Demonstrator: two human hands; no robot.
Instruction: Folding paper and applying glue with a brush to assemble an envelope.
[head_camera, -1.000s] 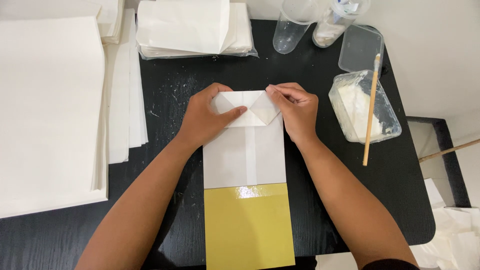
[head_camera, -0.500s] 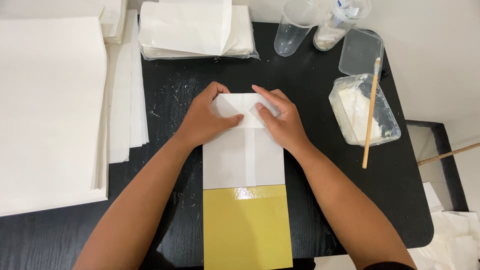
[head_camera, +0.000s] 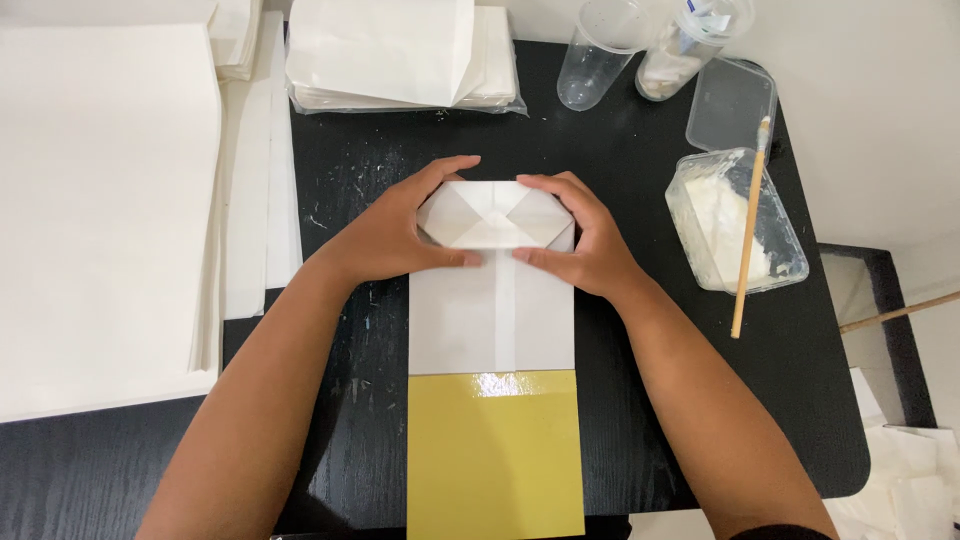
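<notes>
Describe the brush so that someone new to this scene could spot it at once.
Start at the black table and go to its right edge, where a clear tub of white paste sits. The brush lies slanted across that tub's rim: the only thin wooden stick there, unlike the plastic cups nearby.

craft workshop, paper stacks (head_camera: 100, 200), paste tub (head_camera: 735, 225)

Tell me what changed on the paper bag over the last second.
The right hand slid from flat on the folded end to that end's right edge. The left hand shifted to cup the left edge, so the diamond-shaped fold of the white paper bag now shows. The yellow board, paste tub and brush stayed put.
</notes>
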